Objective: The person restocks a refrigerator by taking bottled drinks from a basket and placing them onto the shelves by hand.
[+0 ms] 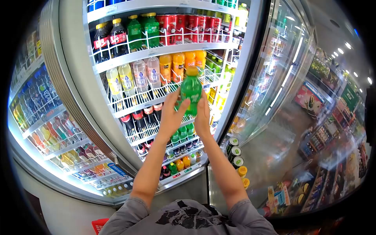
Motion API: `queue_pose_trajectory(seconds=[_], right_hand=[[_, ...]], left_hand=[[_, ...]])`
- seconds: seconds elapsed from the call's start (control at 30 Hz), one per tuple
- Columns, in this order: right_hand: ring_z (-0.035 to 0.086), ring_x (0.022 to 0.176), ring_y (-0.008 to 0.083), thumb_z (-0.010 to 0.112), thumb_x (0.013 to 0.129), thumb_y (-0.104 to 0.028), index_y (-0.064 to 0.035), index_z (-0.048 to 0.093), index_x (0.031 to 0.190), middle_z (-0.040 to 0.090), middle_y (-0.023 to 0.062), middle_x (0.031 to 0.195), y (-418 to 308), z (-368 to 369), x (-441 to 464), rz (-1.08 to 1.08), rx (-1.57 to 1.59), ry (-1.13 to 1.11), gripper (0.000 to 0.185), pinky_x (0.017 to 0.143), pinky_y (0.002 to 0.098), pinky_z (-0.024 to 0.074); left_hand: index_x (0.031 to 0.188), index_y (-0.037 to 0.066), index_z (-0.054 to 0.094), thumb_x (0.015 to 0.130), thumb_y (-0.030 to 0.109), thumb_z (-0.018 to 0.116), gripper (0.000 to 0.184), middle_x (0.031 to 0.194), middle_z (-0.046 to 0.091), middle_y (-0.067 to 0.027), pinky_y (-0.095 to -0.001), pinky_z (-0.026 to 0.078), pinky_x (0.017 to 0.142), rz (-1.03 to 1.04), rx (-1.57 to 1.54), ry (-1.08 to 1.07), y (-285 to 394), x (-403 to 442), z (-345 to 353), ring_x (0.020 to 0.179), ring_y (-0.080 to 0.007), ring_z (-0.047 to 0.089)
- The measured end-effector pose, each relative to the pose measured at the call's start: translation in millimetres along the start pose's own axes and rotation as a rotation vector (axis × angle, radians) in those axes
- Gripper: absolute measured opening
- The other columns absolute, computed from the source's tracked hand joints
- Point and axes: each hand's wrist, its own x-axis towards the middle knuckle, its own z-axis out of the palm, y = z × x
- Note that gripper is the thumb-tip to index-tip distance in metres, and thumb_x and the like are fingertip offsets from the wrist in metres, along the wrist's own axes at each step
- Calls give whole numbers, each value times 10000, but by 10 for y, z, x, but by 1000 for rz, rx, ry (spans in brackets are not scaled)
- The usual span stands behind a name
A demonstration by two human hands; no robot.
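an upright, yellow-capped green plastic bottle (191, 89) is in front of the lit, white, wire-shelved drinks cooler (156, 51). the bare left hand (173, 113) holds it, thumb across its front; the bare right hand (202, 114) holds its other side, fingers lying along it. a secure hold likely calls for even, gentle pressure from both hands, keeping the bottle upright and clear of the cooler.

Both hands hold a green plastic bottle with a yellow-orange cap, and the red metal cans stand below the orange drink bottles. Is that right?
No: the head view shows the red metal cans above the orange drink bottles, not below. The left hand and right hand do hold the green plastic bottle.
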Motion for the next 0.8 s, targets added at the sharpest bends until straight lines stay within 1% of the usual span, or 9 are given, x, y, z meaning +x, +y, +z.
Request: queue_pose_trajectory(seconds=[0.1,0.2,0.3,0.4,0.5,0.57,0.63,0.7,0.8], right_hand=[[387,1365,253,335,1064,-325,46,317,1472,400,180,1481,-229,252,475,-123,59,-18,551,1131,347,275],[403,1354,256,351,1059,-339,41,334,1464,423,195,1462,-436,500,872,-278,-21,-57,557,1127,355,281],[476,1296,263,398,1048,-323,26,361,1456,486,205,1406,-453,672,1253,-409,-72,-108,538,1081,354,352],[589,1158,270,508,1010,-265,10,384,1446,571,199,1303,-615,855,1534,-483,-42,-174,529,929,353,491],[582,1160,262,530,996,-248,10,394,1440,568,194,1293,-602,1018,1848,-578,-113,-219,531,911,357,503],[583,1146,278,586,956,-242,14,408,1427,563,195,1279,-596,1159,2003,-558,-35,-253,565,924,362,492],[583,1125,305,644,907,-228,23,425,1408,562,196,1251,-595,1270,2128,-671,-278,-196,602,948,379,473],[583,1125,334,695,856,-203,28,433,1394,565,204,1238,-563,1395,2280,-682,-276,-213,641,977,401,448],[586,1161,320,707,847,-143,32,444,1372,558,205,1268,-512,1518,2369,-612,-232,-206,613,939,384,511]], left_hand=[[1398,16,476,931,236,640,542,1087,585,-81,-293,444,833,110,-26,91,95,457,-157,948,-158,536],[1398,4,428,965,213,605,513,1268,562,-133,-320,456,945,77,-185,102,383,794,-370,1109,-183,548],[1373,43,463,946,248,638,504,1209,612,-108,-310,466,900,232,-156,180,346,1162,-606,1023,-154,582],[1383,35,466,954,282,627,520,1250,602,-134,-332,457,952,190,-116,144,545,1392,-869,1139,-193,566],[1437,22,399,969,296,605,580,1361,521,-176,-357,399,1033,205,-112,118,522,1615,-1086,1223,-230,519],[1446,27,400,967,292,609,586,1350,527,-157,-341,407,1018,229,-52,148,491,1748,-1209,1205,-213,530],[1406,91,482,951,306,622,522,1275,587,-149,-350,465,954,251,-19,206,394,1903,-1309,1171,-227,573],[1392,109,512,948,298,621,495,1242,611,-146,-351,476,931,255,28,247,340,2039,-1394,1157,-231,589],[1370,109,544,921,263,646,486,1157,662,-150,-325,497,884,240,121,299,288,2144,-1455,1046,-209,648]])
